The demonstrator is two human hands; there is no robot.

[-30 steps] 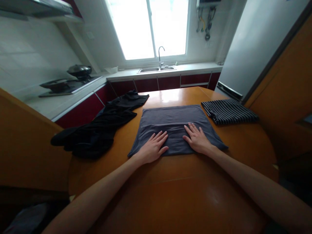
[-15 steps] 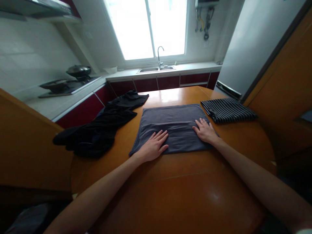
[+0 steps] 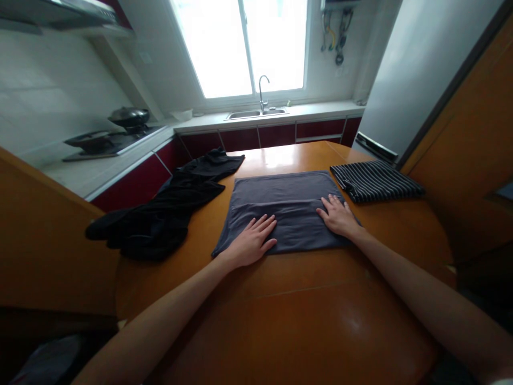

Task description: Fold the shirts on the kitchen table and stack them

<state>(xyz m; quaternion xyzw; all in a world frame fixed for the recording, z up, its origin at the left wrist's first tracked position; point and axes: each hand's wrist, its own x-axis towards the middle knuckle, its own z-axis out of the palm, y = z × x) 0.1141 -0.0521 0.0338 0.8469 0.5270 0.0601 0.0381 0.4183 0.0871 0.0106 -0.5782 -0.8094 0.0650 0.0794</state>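
A dark grey-blue cloth [image 3: 296, 224] lies flat on the wooden table [image 3: 312, 321], its near part folded over toward the middle with some wrinkles. My left hand [image 3: 253, 241] rests palm down on its near left part, fingers stretched out. On the right part of the cloth lies my right hand [image 3: 337, 216], also flat with fingers spread. Neither hand grips anything. Just beyond my right hand is a folded black cloth with white stripes [image 3: 377, 182]. Dark crumpled clothing [image 3: 168, 208] is heaped along the table's left side.
Behind the table runs a counter with a sink [image 3: 244, 115] and a faucet [image 3: 262, 93]. Pans, including a lidded pan [image 3: 129, 117], stand on the stove at the left. A refrigerator [image 3: 396, 80] stands at the back right.
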